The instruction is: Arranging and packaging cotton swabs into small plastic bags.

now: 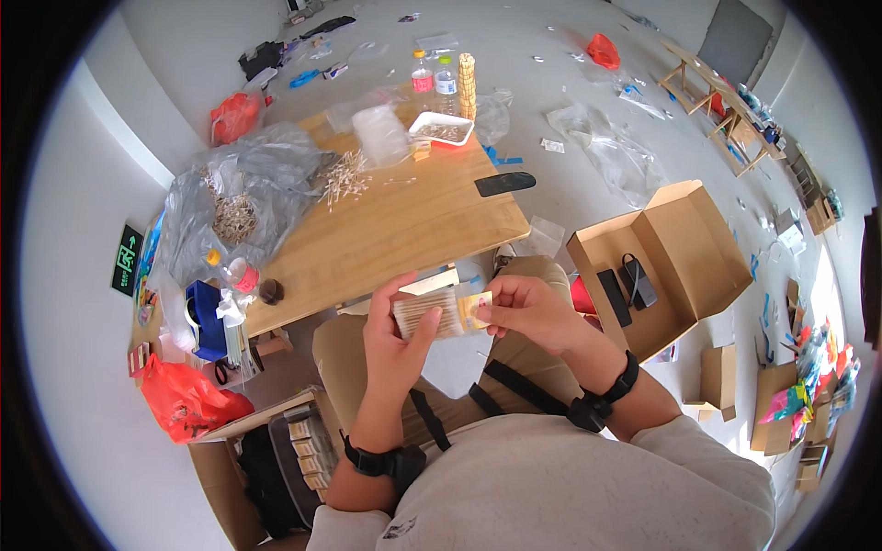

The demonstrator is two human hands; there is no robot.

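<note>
Above my lap, my left hand (393, 320) is closed round a flat clear pack of cotton swabs (429, 313), thumb on the front and fingers behind. The thin wooden sticks lie side by side in it. At the pack's right end, thumb and fingers of my right hand (528, 312) pinch a small yellow-and-white card (476, 310). Whether the card sits inside the wrapping or on top of it, I cannot tell. Beyond my hands, loose cotton swabs (345, 178) lie piled on the wooden table (404, 220).
Grey plastic bag (276, 174) with more swabs covers the table's left. Two bottles and a white tray (441, 119) stand at its far end; a black flat object (505, 184) overhangs the right edge. Open cardboard box (657, 266) sits right; another, holding packs (310, 450), lower left.
</note>
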